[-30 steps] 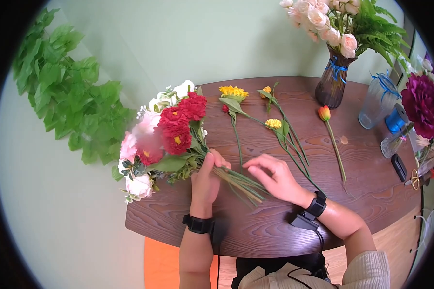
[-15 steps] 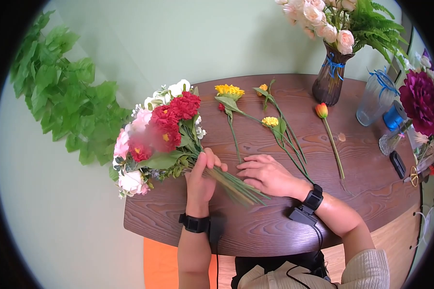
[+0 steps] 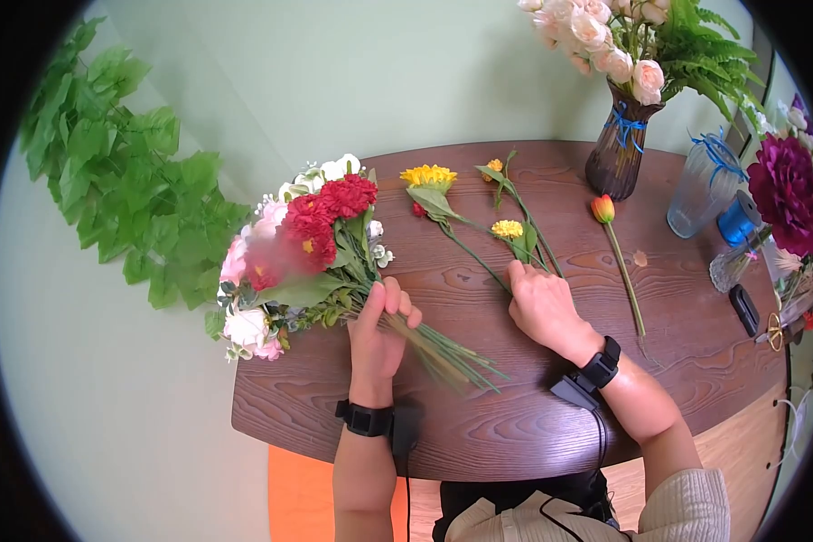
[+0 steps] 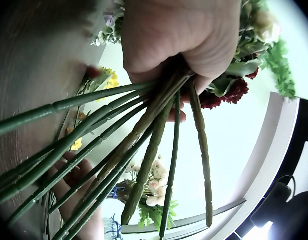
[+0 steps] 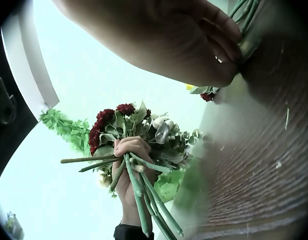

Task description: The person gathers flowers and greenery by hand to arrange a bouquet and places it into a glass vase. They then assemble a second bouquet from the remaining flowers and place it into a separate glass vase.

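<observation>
My left hand (image 3: 377, 339) grips the gathered stems (image 4: 144, 135) of a bouquet of red flowers (image 3: 321, 226), pale pink and white blooms and green leaves. Cut stem ends fan out below the fist. At the middle of the table, my right hand (image 3: 548, 312) has its fingers curled down around flower stems (image 3: 479, 260) lying there; its fingertips are partly hidden in the head view. Those stems lead toward a large yellow flower (image 3: 429, 176) and a small red bloom (image 3: 419, 210). Just beyond its knuckles lies a smaller yellow flower (image 3: 507, 229).
A red-orange tulip (image 3: 602, 210) lies to the right. Behind it stand a brown vase (image 3: 618, 149) of pale roses and a clear glass vase (image 3: 698, 194). Blue ribbon (image 3: 739, 219), a black case (image 3: 745, 310) and gold-handled scissors (image 3: 776, 332) sit along the right edge. Leafy garland (image 3: 122, 144) hangs at left.
My right hand has moved right and away from me, from beside the bouquet stems onto the loose ones. A stem that pointed toward me has swung right. The left hand keeps its grip.
</observation>
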Demonstrator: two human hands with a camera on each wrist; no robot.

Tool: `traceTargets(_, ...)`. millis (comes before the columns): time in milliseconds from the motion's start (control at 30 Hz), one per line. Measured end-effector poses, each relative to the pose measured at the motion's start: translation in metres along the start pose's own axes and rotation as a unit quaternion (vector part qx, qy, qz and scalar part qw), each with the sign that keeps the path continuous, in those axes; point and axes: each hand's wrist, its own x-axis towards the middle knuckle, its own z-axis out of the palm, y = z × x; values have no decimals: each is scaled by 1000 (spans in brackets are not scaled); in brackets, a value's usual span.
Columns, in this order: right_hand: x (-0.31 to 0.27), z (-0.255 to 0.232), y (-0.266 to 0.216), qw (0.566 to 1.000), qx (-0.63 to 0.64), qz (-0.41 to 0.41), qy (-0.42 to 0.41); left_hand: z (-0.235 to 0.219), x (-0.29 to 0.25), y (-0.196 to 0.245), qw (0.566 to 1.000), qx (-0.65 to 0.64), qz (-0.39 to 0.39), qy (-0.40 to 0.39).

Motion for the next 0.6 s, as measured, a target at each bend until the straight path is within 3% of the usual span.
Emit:
traceTargets(100, 0, -2, 4, 999, -22, 28, -32, -1, 1, -1, 1000, 5, 5, -6)
traceTargets(200, 0, -8, 7, 997, 36, 44, -50, 1, 1, 0, 1000, 1, 6, -5)
traceTargets(367, 7, -17, 6, 961, 234, 106, -102, 1, 1, 0, 1000, 1, 8, 4)
traceTargets(467, 5, -5, 10, 972, 220, 73, -40, 1, 1, 0, 1000, 3, 7, 5)
traceTargets(600, 4, -3, 10, 973, 223, 49, -21, 1, 1, 0, 1000, 5, 10, 5)
